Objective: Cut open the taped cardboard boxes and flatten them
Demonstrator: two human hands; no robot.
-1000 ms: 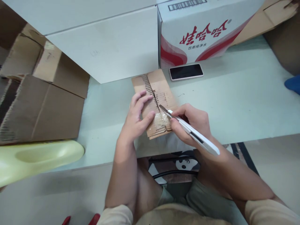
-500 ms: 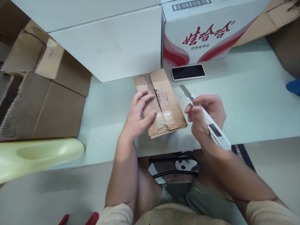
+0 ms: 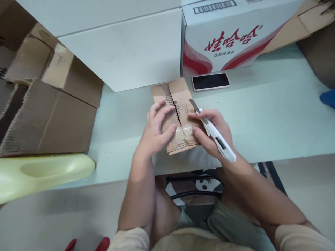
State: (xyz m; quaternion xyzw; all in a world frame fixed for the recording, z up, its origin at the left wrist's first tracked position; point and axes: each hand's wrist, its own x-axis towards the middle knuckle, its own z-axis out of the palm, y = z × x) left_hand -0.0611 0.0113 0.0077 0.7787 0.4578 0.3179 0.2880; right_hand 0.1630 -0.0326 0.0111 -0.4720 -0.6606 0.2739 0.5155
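Observation:
A small flattened cardboard box [image 3: 180, 89] lies on the table before me, with a dark slit along its middle and clear tape across its near end. My left hand [image 3: 158, 127] rests on its left half, fingers apart and slightly bent. In my right hand [image 3: 216, 129] is a white utility knife [image 3: 222, 143], its blade out and pointing away from me to the upper left. That hand's thumb and forefinger tips touch the right half of the cardboard. The other right fingers are mostly hidden.
A phone [image 3: 210, 81] lies beyond the cardboard, before a white carton with red print [image 3: 193, 57]. A large white box [image 3: 125, 52] stands behind. Brown cartons [image 3: 68, 122] and a pale yellow plastic object [image 3: 60, 169] sit at left. The table's near edge [image 3: 277, 159] is by my forearms.
My right hand has moved left with the utility knife, from beside the cardboard onto its right half. My left hand has stayed in nearly the same place.

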